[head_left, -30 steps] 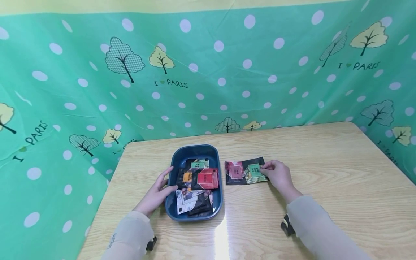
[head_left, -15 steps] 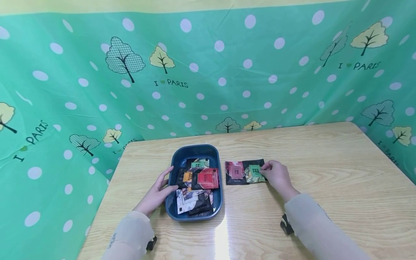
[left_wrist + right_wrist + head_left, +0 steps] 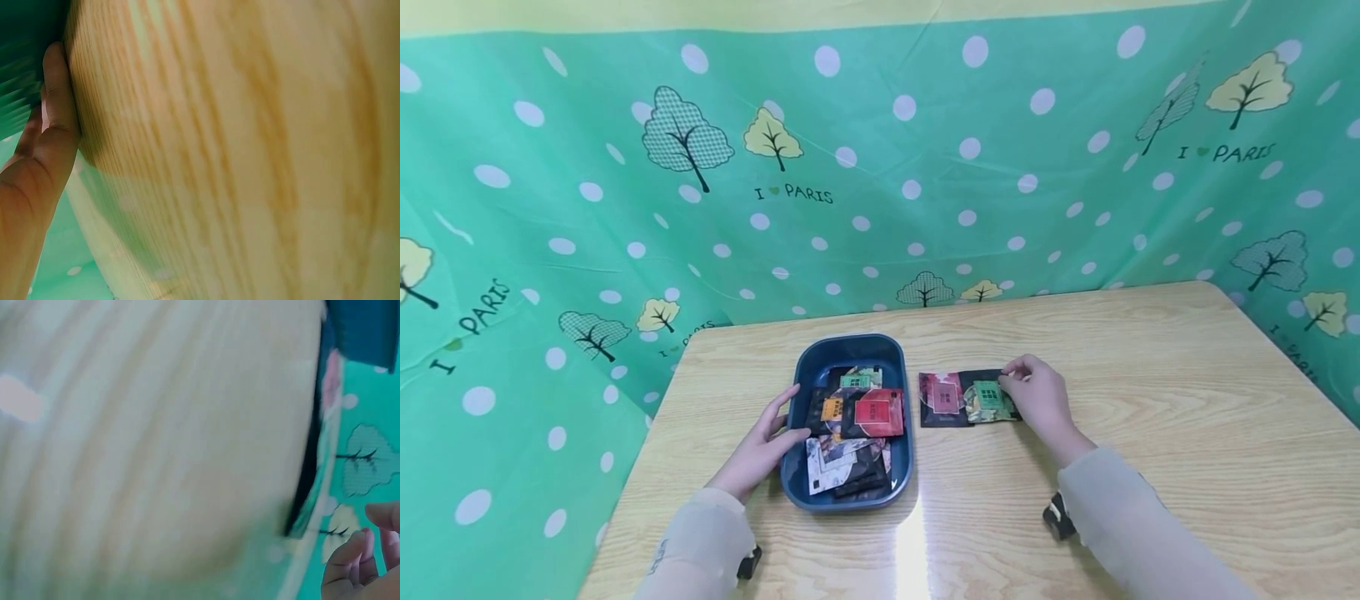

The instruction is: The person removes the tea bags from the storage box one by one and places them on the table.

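Observation:
Flat on the table, two sachets lie side by side, their edges meeting or overlapping: a pink-labelled sachet [image 3: 943,398] and a green-labelled sachet [image 3: 987,401]. At the latter's far right corner is my right hand [image 3: 1042,403], thumb and fingers loosely bent. The right wrist view shows a gap between those fingers [image 3: 350,556] and the green sachet's edge [image 3: 305,515]. My left hand [image 3: 765,439] rests against the left wall of a dark blue tub [image 3: 901,492], thumb at the rim; the left wrist view shows fairly straight fingers [image 3: 57,94] along its side.
Several sachets lie loosely in the tub, a red-labelled sachet [image 3: 874,412] on top. The pale wooden table [image 3: 1150,375] reaches back to a green patterned cloth [image 3: 865,167]. Light glares on the table front [image 3: 912,550].
My right hand has let go of the green-labelled sachet and lifted slightly toward its far corner. That sachet has turned a little straighter beside the pink one. The left hand and tub have stayed put.

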### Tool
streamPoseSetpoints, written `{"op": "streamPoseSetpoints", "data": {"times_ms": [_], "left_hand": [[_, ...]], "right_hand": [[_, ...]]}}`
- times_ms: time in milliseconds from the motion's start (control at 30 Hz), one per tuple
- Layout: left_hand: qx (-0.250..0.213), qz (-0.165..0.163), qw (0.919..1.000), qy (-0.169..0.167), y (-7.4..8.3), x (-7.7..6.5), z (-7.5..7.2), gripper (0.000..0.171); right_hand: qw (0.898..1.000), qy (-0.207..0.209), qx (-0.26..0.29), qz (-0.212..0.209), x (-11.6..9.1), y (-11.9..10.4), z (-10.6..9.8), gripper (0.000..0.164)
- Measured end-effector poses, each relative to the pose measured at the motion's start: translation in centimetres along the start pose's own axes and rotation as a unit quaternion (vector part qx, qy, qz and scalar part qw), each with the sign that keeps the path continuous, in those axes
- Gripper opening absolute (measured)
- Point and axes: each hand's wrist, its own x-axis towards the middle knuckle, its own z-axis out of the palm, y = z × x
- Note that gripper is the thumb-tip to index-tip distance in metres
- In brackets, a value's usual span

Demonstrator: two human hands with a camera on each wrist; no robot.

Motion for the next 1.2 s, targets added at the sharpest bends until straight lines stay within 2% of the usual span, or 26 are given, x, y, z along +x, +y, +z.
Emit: {"op": "streamPoseSetpoints", "data": {"times_ms": [267, 500, 667, 900, 1000, 1200], "left_hand": [[-0.006, 0.009, 0.9999, -0.008, 0.2, -0.1, -0.1, 0.071], [-0.004, 0.010, 0.9999, -0.008, 0.2, -0.2, -0.1, 0.071], [0.004, 0.005, 1.0000, 0.000, 0.0, 0.0, 0.0, 0.071], [0.000, 0.009, 1.0000, -0.004, 0.1, -0.1, -0.1, 0.071], [0.003, 0.012, 0.9999, -0.006, 0.1, -0.2, -0.1, 0.071], [0.009, 0.006, 0.9999, -0.002, 0.0, -0.1, -0.1, 0.070]], "right_hand": [[0.997, -0.040, 0.049, -0.039, -1.8, -3.7, 1.4, 0.016], [0.989, -0.056, 0.031, -0.134, -4.6, -6.8, 3.9, 0.010], [0.975, -0.066, 0.011, -0.211, -6.5, -8.3, 5.2, 0.007], [0.947, -0.109, -0.032, -0.301, -8.3, -9.2, 6.8, 0.007], [0.937, -0.141, -0.044, -0.317, -8.7, -9.5, 7.3, 0.011], [0.921, -0.211, -0.084, -0.315, -9.1, -10.2, 8.4, 0.021]]}}
